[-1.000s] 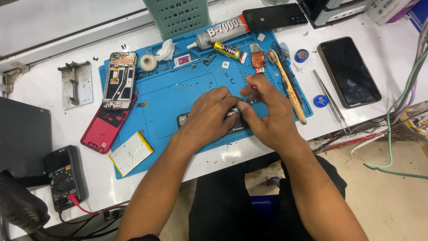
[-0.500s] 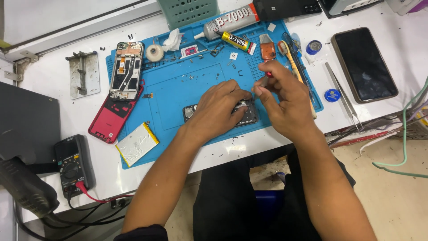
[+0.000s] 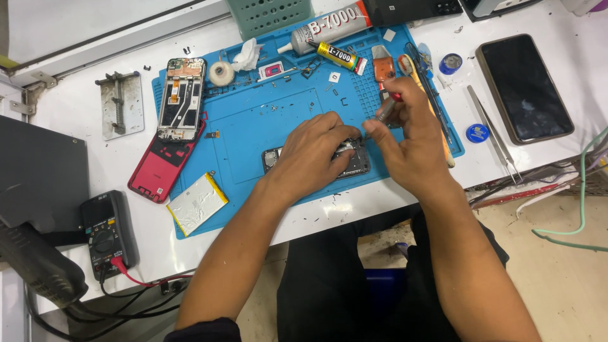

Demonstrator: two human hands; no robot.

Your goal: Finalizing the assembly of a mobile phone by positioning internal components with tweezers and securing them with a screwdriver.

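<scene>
Phone chassis: dark, lies flat near the front edge of the blue mat, largely covered by the left hand, which presses down on it with fingers spread.
Screwdriver: slim, grey-shafted, red at the top; pinched in the closed fingers of the right hand, tip angled down at the chassis's upper right corner.
Step in hand, as judged: working a small screw at that corner. The next move calls for a steady downward hold and the tip kept seated.
Also on the mat: stripped phone frame, red back cover, silver battery, two glue tubes.
On the white worktop: black multimeter, tweezers, dark phone.
</scene>
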